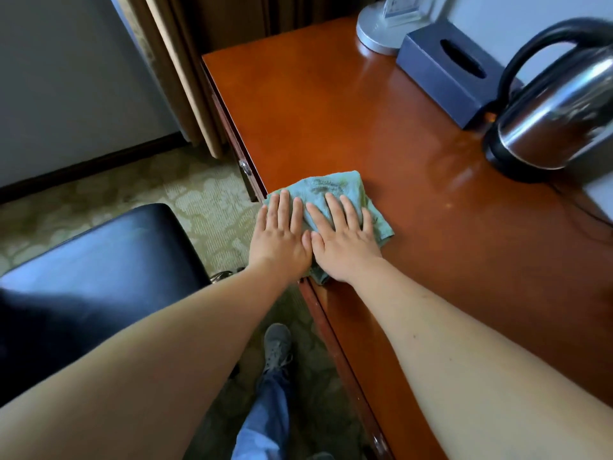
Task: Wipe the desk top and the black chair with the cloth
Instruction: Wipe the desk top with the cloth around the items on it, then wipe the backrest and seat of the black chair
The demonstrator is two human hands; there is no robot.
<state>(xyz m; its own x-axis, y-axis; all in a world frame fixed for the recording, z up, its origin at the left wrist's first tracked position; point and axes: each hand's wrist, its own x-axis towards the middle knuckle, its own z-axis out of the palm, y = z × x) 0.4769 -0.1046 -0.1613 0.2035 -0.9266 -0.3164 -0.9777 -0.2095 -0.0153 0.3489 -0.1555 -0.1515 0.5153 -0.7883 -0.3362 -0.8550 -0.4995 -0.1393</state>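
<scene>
Both hands, left hand [280, 235] and right hand [341, 242], press flat fingers [331, 207] on the green cloth [335, 189] at the tabletop [331, 111] edge, so I'd push ahead of the fingertips, stopping short of the kettle [550, 124].

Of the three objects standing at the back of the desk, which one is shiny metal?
The steel kettle with the black handle; the dark blue tissue box and grey lamp base are matte.

Tabletop [348, 104]: reddish wood, glossy lacquer, reflective.
Cloth [335, 190]: green terry, matt, rough nap.
Chair [99, 260]: black leather-look seat, smooth sheen.
Kettle [560, 124]: polished metal, black plastic handle.
Carpet [199, 194]: patterned, matt pile.
</scene>
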